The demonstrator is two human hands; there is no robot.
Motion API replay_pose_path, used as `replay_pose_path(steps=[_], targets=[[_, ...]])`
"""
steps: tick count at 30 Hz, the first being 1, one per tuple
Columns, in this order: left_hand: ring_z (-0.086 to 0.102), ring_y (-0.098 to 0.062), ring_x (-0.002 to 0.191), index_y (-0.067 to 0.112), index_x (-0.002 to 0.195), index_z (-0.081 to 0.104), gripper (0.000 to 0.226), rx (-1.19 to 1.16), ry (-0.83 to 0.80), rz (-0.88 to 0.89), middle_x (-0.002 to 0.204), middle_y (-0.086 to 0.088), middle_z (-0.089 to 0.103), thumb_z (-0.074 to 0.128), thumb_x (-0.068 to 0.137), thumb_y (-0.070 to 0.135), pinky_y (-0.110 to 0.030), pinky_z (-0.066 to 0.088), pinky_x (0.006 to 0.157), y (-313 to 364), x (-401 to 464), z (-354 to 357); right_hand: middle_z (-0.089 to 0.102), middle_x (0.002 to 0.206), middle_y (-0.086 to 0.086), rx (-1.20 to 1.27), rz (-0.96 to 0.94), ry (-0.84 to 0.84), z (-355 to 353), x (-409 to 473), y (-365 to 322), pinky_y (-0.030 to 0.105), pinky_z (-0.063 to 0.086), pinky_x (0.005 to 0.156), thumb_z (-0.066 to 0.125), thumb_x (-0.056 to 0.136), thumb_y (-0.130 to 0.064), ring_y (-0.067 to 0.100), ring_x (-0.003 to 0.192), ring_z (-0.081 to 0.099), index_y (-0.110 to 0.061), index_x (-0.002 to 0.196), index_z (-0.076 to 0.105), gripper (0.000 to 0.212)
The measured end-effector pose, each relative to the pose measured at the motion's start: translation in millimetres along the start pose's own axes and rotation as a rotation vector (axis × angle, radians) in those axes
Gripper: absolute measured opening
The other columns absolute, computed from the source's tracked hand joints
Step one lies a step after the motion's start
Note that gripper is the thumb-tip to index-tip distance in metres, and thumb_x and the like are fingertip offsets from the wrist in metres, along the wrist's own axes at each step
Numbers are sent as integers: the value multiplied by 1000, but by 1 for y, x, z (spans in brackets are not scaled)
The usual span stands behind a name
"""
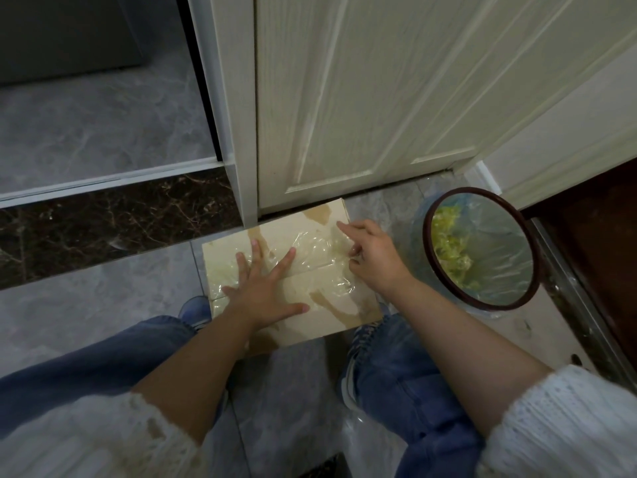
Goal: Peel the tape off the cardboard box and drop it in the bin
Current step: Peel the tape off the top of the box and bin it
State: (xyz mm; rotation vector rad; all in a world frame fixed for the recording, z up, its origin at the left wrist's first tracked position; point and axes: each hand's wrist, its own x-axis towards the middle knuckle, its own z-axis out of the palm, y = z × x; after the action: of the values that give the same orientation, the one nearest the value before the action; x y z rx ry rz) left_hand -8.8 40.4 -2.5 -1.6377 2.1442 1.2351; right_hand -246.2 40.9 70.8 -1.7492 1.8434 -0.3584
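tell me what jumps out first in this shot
A flattened cardboard box lies on the grey floor against a white door, under wrinkled clear tape. The left hand presses flat on it while the right hand pinches the tape at the box's right edge. To the right stands a round bin with yellow-green scraps inside.

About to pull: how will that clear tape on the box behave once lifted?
The clear tape looks thin and wrinkled, so probably floppy and light. It will likely cling to the right hand and itself. The left hand pressing the cardboard box should stop shifting.

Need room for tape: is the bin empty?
Not empty: the bin, its rim upright, holds yellow-green scraps in its liner.
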Motion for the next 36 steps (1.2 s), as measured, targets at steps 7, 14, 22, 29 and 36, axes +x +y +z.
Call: replay_pose_path(steps=[7,14,22,29,36], targets=[[-35,-38,148,63,150,-16,115,-1,7,2,155,5,-49,69,74,76,-80,9,112,2,-2,-1,44,144,7,-110,43,149,1,1,0,-1,39,86,75,82,2,9,87,59,-3,105,75,24],[-35,-36,148,66,147,-16,114,-33,5,13,153,9,-52,71,73,75,-81,8,112,-3,-3,-2,53,127,11,-69,-28,247,11,-10,0,6,40,88,79,77,2,14,102,51,-1,83,75,8],[-33,-37,149,65,148,-13,113,-29,9,4,156,5,-48,71,73,75,-82,10,111,1,-5,-4,63,87,7,-47,7,296,15,-13,-2,39,54,77,70,87,-3,22,82,58,-6,81,66,7],[-32,-38,149,63,150,-12,114,-13,23,-1,158,4,-46,71,73,74,-82,12,111,6,-4,-3,67,89,10,45,89,270,9,-16,4,42,53,80,65,92,-6,23,84,62,-4,85,64,7],[-33,-37,149,62,152,-8,113,-41,24,-7,159,3,-45,74,74,72,-81,8,112,6,-6,-4,72,97,11,110,169,229,5,-18,2,43,55,87,59,97,-8,25,93,68,-14,86,55,13]])
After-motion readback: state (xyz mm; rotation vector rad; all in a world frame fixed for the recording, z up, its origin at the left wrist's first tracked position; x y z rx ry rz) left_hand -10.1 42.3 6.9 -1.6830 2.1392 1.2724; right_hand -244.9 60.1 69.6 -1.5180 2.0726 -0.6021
